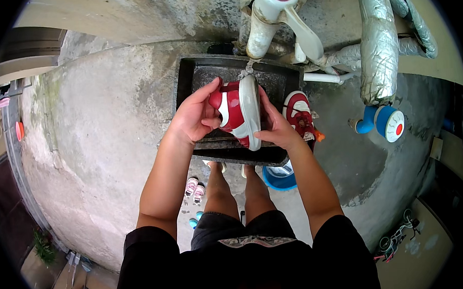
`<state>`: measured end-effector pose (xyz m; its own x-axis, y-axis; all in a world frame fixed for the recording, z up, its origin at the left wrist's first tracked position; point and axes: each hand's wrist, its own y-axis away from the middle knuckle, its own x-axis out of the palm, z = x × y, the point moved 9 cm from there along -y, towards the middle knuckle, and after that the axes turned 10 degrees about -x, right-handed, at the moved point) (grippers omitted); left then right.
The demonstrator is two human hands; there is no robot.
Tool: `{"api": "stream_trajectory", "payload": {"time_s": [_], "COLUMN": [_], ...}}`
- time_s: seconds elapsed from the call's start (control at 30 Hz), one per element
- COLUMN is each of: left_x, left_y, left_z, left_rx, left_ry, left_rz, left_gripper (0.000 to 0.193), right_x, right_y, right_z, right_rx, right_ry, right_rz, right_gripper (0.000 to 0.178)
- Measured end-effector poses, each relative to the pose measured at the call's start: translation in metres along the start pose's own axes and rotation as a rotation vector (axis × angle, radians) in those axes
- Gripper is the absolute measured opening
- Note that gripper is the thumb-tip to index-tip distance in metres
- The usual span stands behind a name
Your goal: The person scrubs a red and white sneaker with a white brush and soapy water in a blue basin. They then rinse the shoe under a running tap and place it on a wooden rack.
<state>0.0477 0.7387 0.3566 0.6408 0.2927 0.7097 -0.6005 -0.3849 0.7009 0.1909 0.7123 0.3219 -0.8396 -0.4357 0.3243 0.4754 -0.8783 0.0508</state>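
Observation:
A red and white sneaker (235, 108) is held on its side above the dark sink (179, 89), its pale sole turned to the right. My left hand (196, 112) grips the red upper from the left side. Along the sole, my right hand (276, 125) holds it, thumb near the lower end and fingers partly hidden behind. Just past the shoe, water (249, 66) runs from the white tap (260, 35) beside its top end. The matching sneaker (298, 112) rests at the sink's right edge, close to my right hand.
Foil-wrapped pipes (377, 48) and a blue pipe fitting (383, 123) stand at the right. A blue basin (280, 179) sits below the sink, near my feet. Pink and white shoes (194, 190) lie on the concrete floor (101, 151) left of my legs.

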Motion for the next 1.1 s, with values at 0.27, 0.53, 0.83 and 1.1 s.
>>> {"api": "stream_trajectory", "payload": {"time_s": [0.27,0.53,0.83,1.1], "left_x": [-0.001,0.026,0.021,0.018], "left_y": [-0.002,0.01,0.034,0.044], "left_z": [0.01,0.038,0.039,0.053], "left_rx": [0.061,0.721,0.871,0.913], "left_ry": [-0.143,-1.311,-1.618,-2.199], "left_rz": [-0.108,-0.259,-0.203,-0.21], "left_gripper": [0.021,0.015,0.013,0.018], "right_x": [-0.018,0.02,0.053,-0.042], "right_y": [-0.014,-0.065,-0.051,-0.1], "right_z": [0.047,0.032,0.033,0.016], "right_rx": [-0.154,-0.16,-0.156,0.127], "right_ry": [0.345,0.881,0.901,0.712], "right_rz": [-0.047,0.012,0.007,-0.36], "right_gripper": [0.065,0.052,0.056,0.054]}}
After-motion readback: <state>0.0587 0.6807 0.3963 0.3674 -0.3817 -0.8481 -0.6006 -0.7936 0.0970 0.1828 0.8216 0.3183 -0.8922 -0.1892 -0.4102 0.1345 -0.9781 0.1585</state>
